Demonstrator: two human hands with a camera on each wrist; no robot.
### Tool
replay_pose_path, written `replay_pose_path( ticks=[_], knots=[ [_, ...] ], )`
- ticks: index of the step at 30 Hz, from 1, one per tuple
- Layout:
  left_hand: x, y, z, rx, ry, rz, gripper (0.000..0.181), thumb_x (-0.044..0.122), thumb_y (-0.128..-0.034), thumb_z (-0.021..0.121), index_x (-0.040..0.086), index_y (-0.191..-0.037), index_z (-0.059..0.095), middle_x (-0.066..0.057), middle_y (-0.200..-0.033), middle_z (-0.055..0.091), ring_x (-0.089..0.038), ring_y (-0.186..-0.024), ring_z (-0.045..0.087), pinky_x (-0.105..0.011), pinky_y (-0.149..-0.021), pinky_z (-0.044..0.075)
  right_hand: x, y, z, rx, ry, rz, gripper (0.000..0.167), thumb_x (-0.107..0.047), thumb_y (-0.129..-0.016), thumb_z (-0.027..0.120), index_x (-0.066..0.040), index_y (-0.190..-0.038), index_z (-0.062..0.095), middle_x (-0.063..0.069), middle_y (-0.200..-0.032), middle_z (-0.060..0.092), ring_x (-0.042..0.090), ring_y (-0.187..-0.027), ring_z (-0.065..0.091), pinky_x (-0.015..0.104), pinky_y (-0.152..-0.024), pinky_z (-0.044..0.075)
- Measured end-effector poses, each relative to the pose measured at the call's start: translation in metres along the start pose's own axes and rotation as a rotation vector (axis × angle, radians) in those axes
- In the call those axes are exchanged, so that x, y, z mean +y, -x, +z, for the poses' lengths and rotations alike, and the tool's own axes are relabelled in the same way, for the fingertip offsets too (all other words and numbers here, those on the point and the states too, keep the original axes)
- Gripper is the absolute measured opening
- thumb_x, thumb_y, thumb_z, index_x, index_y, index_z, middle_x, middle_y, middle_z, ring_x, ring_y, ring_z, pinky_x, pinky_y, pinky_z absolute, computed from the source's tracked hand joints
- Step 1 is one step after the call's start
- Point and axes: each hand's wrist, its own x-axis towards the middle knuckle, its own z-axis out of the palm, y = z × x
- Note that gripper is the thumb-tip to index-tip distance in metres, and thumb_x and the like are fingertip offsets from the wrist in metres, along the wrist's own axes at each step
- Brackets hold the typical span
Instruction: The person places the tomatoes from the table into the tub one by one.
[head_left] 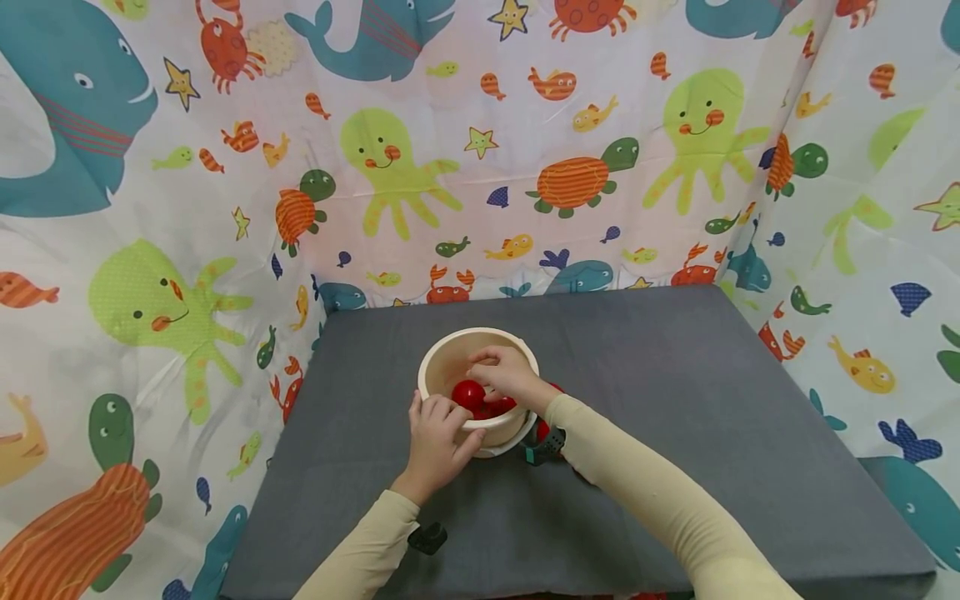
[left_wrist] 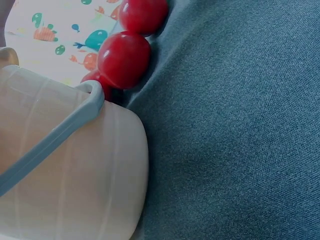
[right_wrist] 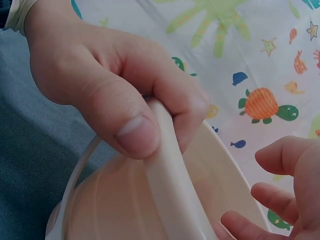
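A cream bucket (head_left: 442,354) with shiny red balls (head_left: 468,394) inside stands on the grey cloth. My left hand (head_left: 437,442) grips its near-left rim; the right wrist view shows that left hand (right_wrist: 115,90) with the thumb outside and fingers over the rim (right_wrist: 172,175). Inside the bucket's mouth, my right hand (head_left: 506,375) hangs over the balls, fingers bent and apart. Those fingers (right_wrist: 290,185) hold nothing visible in the right wrist view. The left wrist view has the bucket's side (left_wrist: 75,175) and its handle (left_wrist: 55,140), but no hand.
More red balls (left_wrist: 124,59) lie beside the bucket, partly behind my right wrist in the head view. A grey cloth (head_left: 645,375) covers the table. Curtains (head_left: 480,192) printed with sea animals stand behind and at both sides. Bits of red (head_left: 648,596) show below the front edge.
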Motion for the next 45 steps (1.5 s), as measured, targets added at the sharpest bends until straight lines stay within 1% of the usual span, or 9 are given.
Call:
replay_pose_path(
  ticks=[6,12,18,24,27,30,34,37,45],
  knots=[
    [0.0,0.001,0.001,-0.011,0.003,-0.006,0.029,0.045,-0.0927,0.061,0.017,-0.089,0.067,-0.004,-0.092,0.061,-0.026,-0.101,0.055,-0.079,-0.104,0.033,0.0,0.002,0.0,0.003,-0.006,-0.004,0.04,-0.021,-0.094,0.066,-0.004,-0.13,0.065,0.016,-0.123,0.07,0.02,-0.095,0.069,0.047,-0.078,0.062],
    [0.0,0.002,0.003,-0.007,0.004,0.0,0.033,0.047,-0.0946,0.059,0.016,-0.088,0.068,-0.004,-0.091,0.061,-0.026,-0.101,0.055,-0.08,-0.104,0.033,0.0,0.004,-0.002,0.015,-0.009,-0.001,0.04,-0.021,-0.095,0.066,-0.004,-0.131,0.065,0.017,-0.124,0.07,0.022,-0.095,0.07,0.046,-0.077,0.062],
    [0.002,0.002,0.003,-0.01,0.008,-0.009,0.029,0.045,-0.0926,0.061,0.018,-0.087,0.066,-0.004,-0.091,0.061,-0.027,-0.101,0.055,-0.079,-0.104,0.033,-0.002,0.004,-0.012,0.03,-0.013,-0.016,0.04,-0.022,-0.096,0.065,-0.004,-0.131,0.064,0.018,-0.127,0.068,0.03,-0.102,0.07,0.05,-0.083,0.062],
    [0.002,0.003,0.003,-0.013,0.015,-0.014,0.024,0.041,-0.0894,0.065,0.018,-0.087,0.067,-0.004,-0.091,0.062,-0.026,-0.101,0.055,-0.079,-0.105,0.032,-0.008,0.005,-0.055,0.091,-0.007,-0.063,0.039,-0.022,-0.098,0.063,-0.004,-0.133,0.061,0.021,-0.13,0.066,0.04,-0.112,0.069,0.046,-0.082,0.063],
    [0.001,0.002,0.002,-0.018,0.024,-0.024,0.024,0.041,-0.0885,0.065,0.017,-0.088,0.068,-0.005,-0.092,0.062,-0.026,-0.103,0.055,-0.078,-0.107,0.031,-0.012,0.008,-0.084,0.126,-0.007,-0.057,0.04,-0.022,-0.099,0.062,-0.005,-0.135,0.06,0.021,-0.133,0.064,0.041,-0.115,0.067,0.043,-0.08,0.063],
    [0.001,0.001,0.001,-0.018,0.03,-0.022,0.023,0.04,-0.0885,0.066,0.017,-0.089,0.068,-0.005,-0.093,0.062,-0.027,-0.104,0.055,-0.079,-0.107,0.03,-0.009,0.011,-0.111,0.169,0.002,-0.045,0.04,-0.024,-0.1,0.06,-0.007,-0.136,0.058,0.02,-0.135,0.062,0.036,-0.111,0.067,0.042,-0.081,0.064],
    [0.0,0.0,-0.001,-0.006,0.026,-0.012,0.023,0.04,-0.0885,0.066,0.018,-0.088,0.067,-0.005,-0.092,0.062,-0.027,-0.103,0.055,-0.079,-0.106,0.031,0.006,0.016,-0.139,0.21,0.014,-0.024,0.043,-0.027,-0.102,0.058,-0.006,-0.139,0.056,0.021,-0.139,0.059,0.029,-0.108,0.067,0.044,-0.085,0.063],
    [-0.001,0.0,-0.002,-0.007,0.022,-0.016,0.023,0.04,-0.0884,0.066,0.018,-0.088,0.067,-0.005,-0.091,0.061,-0.027,-0.102,0.055,-0.079,-0.106,0.031,0.022,0.02,-0.151,0.219,0.011,-0.007,0.045,-0.027,-0.103,0.056,-0.005,-0.142,0.053,0.022,-0.143,0.057,0.03,-0.11,0.066,0.045,-0.088,0.062],
    [-0.001,0.003,0.001,-0.012,0.024,-0.018,0.023,0.042,-0.0896,0.064,0.019,-0.087,0.068,-0.004,-0.09,0.061,-0.026,-0.101,0.055,-0.079,-0.106,0.03,0.069,0.027,-0.159,0.226,0.027,0.076,0.047,-0.029,-0.104,0.054,-0.003,-0.143,0.052,0.023,-0.146,0.056,0.029,-0.107,0.067,0.049,-0.092,0.06]
  ],
)
